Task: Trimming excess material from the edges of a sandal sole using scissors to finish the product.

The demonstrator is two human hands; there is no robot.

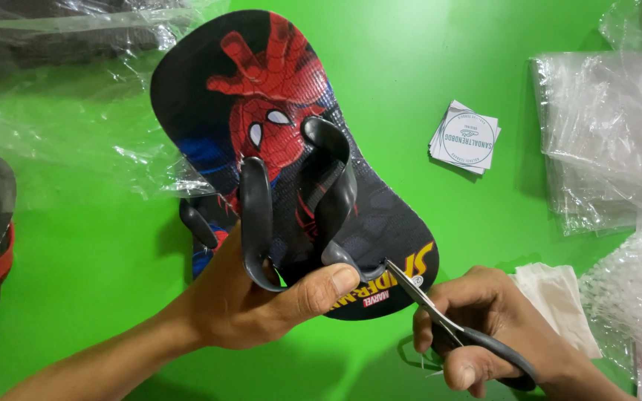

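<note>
Sandal (291, 148) in left-hand fingers (328, 286), scissors (440, 319) at strap (336, 186).

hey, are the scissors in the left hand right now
No, the right hand grips the scissors, while the left hand holds the flip-flop by its strap.

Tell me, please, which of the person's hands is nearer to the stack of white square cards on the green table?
Right. The right hand, holding scissors, lies below the white cards; the left hand, gripping the flip-flop, sits farther left.
</note>
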